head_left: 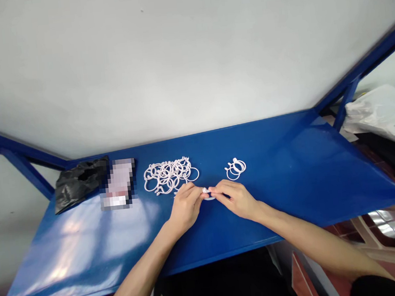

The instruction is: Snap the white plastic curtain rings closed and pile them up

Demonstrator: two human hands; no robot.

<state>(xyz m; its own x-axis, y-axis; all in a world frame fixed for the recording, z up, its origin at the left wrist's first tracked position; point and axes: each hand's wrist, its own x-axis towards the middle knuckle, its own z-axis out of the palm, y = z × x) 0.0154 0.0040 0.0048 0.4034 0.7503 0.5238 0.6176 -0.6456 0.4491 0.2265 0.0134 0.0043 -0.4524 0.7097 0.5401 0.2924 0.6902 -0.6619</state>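
Observation:
Between both hands is a white plastic ring (pixel 210 198), its small clasp-like ends at the fingertips. My left hand (pixel 187 206) pinches one side of the ring with thumb and fingers. From the other side, my right hand (pixel 237 199) pinches it too. The fingers hide much of the ring. Just beyond my left hand lies a tangled heap of similar white rings (pixel 168 175) with small tabs. A smaller group of white rings (pixel 235 168) lies a little beyond my right hand.
The blue table (pixel 279 158) meets a pale wall (pixel 188 64) at the back. A black plastic bag (pixel 81 183) and a blurred-out flat object (pixel 119 182) lie at the left. Blue frame bars (pixel 346 104) rise at the sides. A white plastic package (pixel 386 114) sits beyond the right edge.

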